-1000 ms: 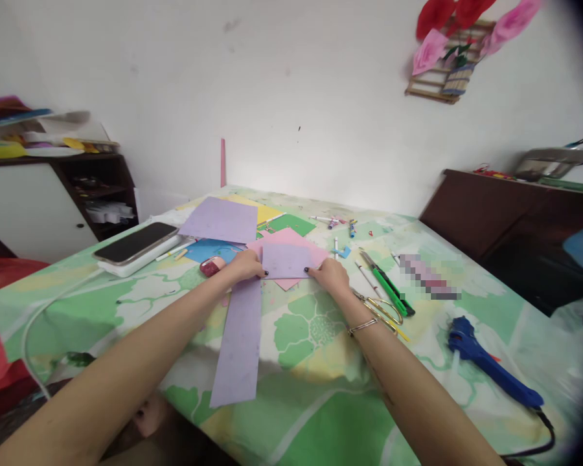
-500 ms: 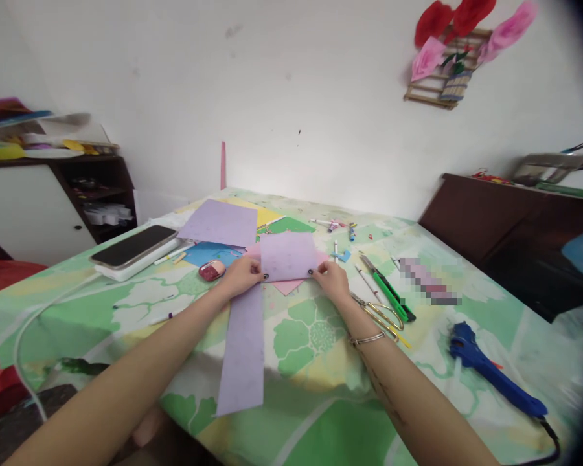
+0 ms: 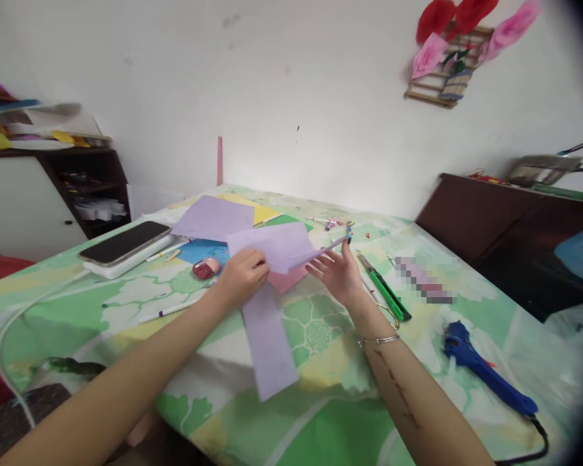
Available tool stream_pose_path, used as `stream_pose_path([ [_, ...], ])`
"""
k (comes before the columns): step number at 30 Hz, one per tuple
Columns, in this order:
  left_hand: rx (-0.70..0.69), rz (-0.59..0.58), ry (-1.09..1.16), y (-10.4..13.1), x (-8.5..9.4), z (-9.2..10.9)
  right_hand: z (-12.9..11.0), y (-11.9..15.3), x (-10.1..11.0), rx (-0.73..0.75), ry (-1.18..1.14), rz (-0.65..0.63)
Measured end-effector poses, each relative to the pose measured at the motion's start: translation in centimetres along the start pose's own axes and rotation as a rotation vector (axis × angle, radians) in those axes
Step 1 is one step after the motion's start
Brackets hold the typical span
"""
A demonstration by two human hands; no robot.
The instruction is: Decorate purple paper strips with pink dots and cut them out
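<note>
A light purple sheet of paper (image 3: pixel 272 243) is held up over the middle of the table, bent and slightly lifted on its right side. My left hand (image 3: pixel 245 275) has its fingers curled on the sheet's lower left part. At the right end, my right hand (image 3: pixel 340 275) holds the paper's tip by the thumb, with its other fingers spread beneath. A purple paper strip (image 3: pixel 272 349) hangs toward me from under my left hand; whether it joins the sheet is hidden. Pink paper (image 3: pixel 289 278) lies underneath.
Around lie another purple sheet (image 3: pixel 216 217), a phone (image 3: pixel 126 241) on a white box, a red eraser-like item (image 3: pixel 205 268), a white marker (image 3: pixel 170 312), a green cutter (image 3: pixel 386 291), partly hidden gold scissors (image 3: pixel 391 315) and a blue glue gun (image 3: pixel 488 369) with its cord.
The paper between my hands has been lifted and bent, its right end swung up. My right hand has turned palm-up and opened its lower fingers. The strip's near end has shifted right.
</note>
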State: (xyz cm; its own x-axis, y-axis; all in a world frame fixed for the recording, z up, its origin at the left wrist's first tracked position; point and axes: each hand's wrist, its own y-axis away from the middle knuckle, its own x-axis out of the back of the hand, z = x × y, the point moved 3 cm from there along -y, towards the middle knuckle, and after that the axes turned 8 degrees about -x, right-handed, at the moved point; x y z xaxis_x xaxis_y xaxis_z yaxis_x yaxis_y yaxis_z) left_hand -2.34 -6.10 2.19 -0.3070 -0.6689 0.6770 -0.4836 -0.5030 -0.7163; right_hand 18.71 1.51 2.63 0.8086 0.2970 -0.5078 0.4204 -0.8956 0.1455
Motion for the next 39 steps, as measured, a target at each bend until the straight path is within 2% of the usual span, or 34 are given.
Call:
stream_pose_path([
  [2,-0.07,0.002,-0.073,-0.1,0.2,0.5,-0.2,0.4,0.0,-0.028,0.015,0.007],
  [5,-0.148,0.013,-0.167,-0.2,0.5,0.7,-0.3,0.5,0.8,-0.026,0.192,0.084],
  [9,-0.223,-0.012,-0.236,-0.4,0.7,0.3,-1.7,-1.0,2.5,-0.053,0.425,0.212],
  [12,-0.239,-0.044,-0.246,-0.5,0.5,-0.3,-5.3,-3.9,4.2,-0.093,0.659,0.318],
  [16,-0.262,-0.034,-0.224,-0.2,-0.3,-1.2,-11.0,-9.4,7.2,-0.094,0.974,0.586],
  [19,-0.281,0.023,-0.221,0.2,-0.5,-1.6,-13.0,-13.0,9.4,-0.077,1.163,0.754],
  [22,-0.277,0.109,-0.23,0.4,-0.3,-1.8,-13.4,-15.8,10.8,-0.058,1.316,0.868],
  [24,-0.244,0.126,-0.236,0.2,-0.2,-1.8,-13.2,-17.7,10.9,-0.043,1.396,0.9],
  [31,-0.141,0.123,-0.246,-0.1,-0.2,-2.3,-10.7,-24.3,8.6,-0.059,1.561,0.8],
  [35,-0.079,0.12,-0.262,0.7,-0.8,-3.0,-9.5,-25.1,8.1,-0.079,1.554,0.791],
  [39,-0.064,0.131,-0.291,1.2,-1.1,-3.5,-10.1,-23.5,7.8,-0.058,1.494,0.798],
])
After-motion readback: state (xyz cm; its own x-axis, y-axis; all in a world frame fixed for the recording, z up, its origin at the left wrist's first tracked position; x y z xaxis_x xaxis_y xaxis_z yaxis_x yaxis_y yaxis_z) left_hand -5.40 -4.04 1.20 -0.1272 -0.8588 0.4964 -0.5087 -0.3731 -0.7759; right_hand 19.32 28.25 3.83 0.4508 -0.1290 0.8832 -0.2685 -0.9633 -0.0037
